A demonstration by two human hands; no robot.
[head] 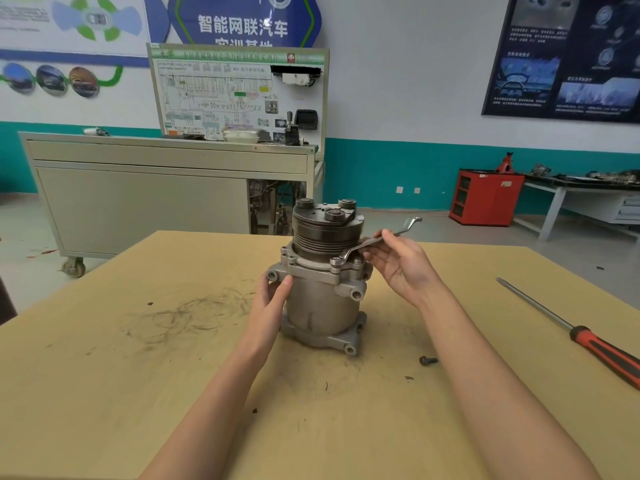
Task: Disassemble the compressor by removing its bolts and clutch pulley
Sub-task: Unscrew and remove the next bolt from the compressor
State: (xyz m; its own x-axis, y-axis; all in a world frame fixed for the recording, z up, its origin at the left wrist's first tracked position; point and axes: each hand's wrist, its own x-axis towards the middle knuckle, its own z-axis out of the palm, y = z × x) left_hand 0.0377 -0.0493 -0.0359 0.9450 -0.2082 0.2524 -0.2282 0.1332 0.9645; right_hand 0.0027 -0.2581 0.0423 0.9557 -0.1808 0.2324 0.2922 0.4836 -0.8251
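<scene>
Compressor (322,306) upright on scuffed tan table (138,358), grey cabinet (138,202) behind

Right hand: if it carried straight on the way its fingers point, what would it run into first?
Probably the pulley on the compressor: the right hand, pinching the wrench, points its fingers left at its grooved side; depth is unclear.

The compressor (322,306) and wrench (374,241) are silver-grey, the clutch pulley (323,237) dark grey with ribbed grooves. The tan table (104,375) bears black scuff swirls; the screwdriver (585,337) has a red-and-black handle. 1 bolt (427,360) seems blackish.
</scene>
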